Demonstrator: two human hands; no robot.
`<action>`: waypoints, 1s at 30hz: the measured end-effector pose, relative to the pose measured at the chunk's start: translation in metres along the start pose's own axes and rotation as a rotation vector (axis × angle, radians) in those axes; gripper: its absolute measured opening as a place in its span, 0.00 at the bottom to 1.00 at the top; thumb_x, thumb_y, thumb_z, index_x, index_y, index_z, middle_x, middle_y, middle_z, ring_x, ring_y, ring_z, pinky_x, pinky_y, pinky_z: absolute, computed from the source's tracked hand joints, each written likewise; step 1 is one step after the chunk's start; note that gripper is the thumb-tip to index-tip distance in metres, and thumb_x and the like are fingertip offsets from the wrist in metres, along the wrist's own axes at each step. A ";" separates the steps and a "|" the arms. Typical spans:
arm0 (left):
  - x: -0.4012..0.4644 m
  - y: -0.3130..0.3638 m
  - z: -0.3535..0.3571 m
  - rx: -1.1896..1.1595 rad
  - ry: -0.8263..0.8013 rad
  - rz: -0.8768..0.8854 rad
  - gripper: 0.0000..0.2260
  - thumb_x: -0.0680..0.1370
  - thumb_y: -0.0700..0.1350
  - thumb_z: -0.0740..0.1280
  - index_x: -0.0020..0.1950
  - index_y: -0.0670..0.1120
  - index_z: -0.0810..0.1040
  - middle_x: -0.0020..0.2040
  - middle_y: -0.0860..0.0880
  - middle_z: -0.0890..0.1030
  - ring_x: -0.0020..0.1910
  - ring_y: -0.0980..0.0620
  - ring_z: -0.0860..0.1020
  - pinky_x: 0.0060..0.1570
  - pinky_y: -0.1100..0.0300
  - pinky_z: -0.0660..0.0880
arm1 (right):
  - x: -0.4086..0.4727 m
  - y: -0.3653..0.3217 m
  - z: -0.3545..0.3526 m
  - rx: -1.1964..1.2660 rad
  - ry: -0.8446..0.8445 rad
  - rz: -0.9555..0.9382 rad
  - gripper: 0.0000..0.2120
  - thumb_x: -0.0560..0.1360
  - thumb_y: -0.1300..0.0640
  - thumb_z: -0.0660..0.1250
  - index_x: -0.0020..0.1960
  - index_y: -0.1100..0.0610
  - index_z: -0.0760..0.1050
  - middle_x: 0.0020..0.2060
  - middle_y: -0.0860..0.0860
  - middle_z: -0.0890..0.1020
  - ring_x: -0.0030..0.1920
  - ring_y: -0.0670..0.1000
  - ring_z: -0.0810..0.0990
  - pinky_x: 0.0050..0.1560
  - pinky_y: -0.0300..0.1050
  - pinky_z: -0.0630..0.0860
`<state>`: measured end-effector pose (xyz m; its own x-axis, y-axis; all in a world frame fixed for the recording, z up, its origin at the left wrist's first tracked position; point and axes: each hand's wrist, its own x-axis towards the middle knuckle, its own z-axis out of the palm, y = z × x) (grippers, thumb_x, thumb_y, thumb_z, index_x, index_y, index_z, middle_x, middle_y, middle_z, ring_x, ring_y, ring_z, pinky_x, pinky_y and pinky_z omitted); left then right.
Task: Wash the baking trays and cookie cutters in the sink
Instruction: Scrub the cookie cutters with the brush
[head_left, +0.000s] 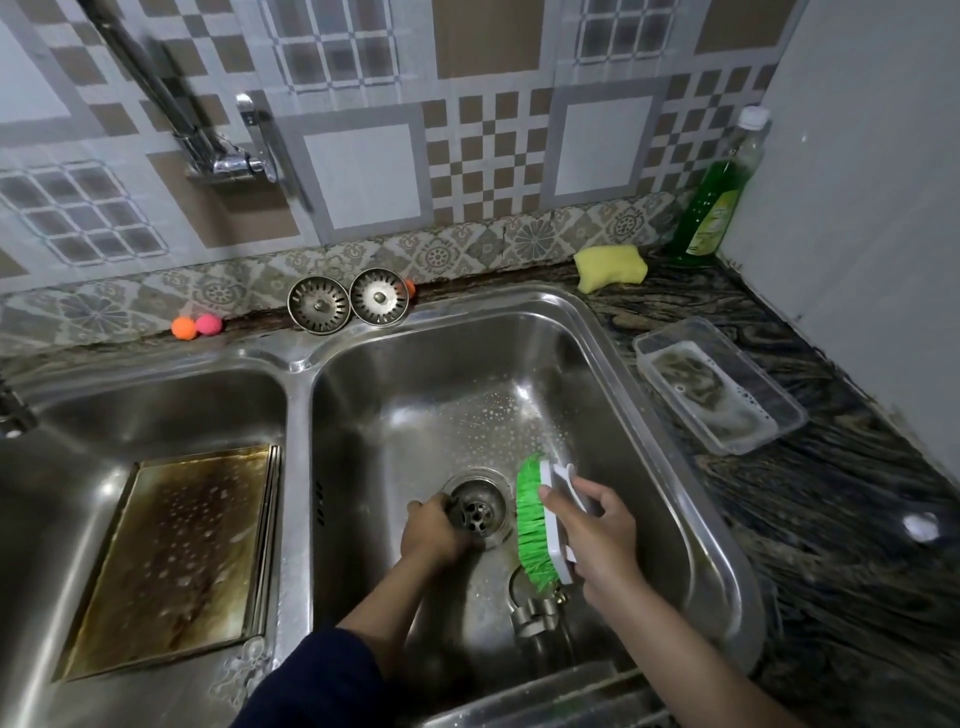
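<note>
Scrubbing small pieces over the right basin, trays not yet finished.

The right hand has its fingers curled round the white back of a green-bristled brush, bristles turned toward the drain. The left hand is curled at the drain's edge; whether it holds a cutter I cannot tell. Metal cookie cutters lie on the basin floor just below the brush. In the left basin a browned baking tray, speckled with suds, leans unrinsed, and further trays show at the near edge. Judging by this, most washing remains. A sponge and soap bottle sit on the counter beyond.
</note>
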<state>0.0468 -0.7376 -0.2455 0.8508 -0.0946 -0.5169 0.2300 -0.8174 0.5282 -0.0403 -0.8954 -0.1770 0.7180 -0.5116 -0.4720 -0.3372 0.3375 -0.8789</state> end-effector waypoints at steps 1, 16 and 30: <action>0.001 0.001 0.000 -0.064 -0.004 0.007 0.28 0.61 0.52 0.78 0.58 0.48 0.76 0.56 0.43 0.77 0.48 0.47 0.78 0.48 0.60 0.73 | 0.001 0.000 0.001 -0.003 -0.008 0.000 0.18 0.68 0.57 0.76 0.56 0.52 0.75 0.48 0.48 0.80 0.44 0.47 0.81 0.35 0.40 0.75; -0.035 0.015 -0.010 -0.959 0.182 0.055 0.08 0.68 0.43 0.77 0.38 0.43 0.79 0.32 0.48 0.81 0.33 0.49 0.79 0.39 0.55 0.77 | -0.008 0.011 0.016 0.031 -0.096 0.076 0.16 0.66 0.57 0.77 0.51 0.50 0.78 0.42 0.52 0.85 0.41 0.53 0.85 0.40 0.51 0.82; -0.060 0.016 -0.035 -1.217 -0.222 0.175 0.21 0.76 0.25 0.58 0.62 0.46 0.73 0.46 0.41 0.81 0.41 0.47 0.85 0.35 0.64 0.79 | -0.010 0.008 -0.001 0.025 -0.080 0.072 0.17 0.67 0.56 0.77 0.53 0.50 0.77 0.44 0.55 0.85 0.41 0.55 0.84 0.37 0.47 0.78</action>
<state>0.0159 -0.7256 -0.1825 0.8435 -0.3395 -0.4163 0.5096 0.2608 0.8199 -0.0510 -0.8888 -0.1799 0.7390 -0.4210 -0.5259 -0.3752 0.3911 -0.8404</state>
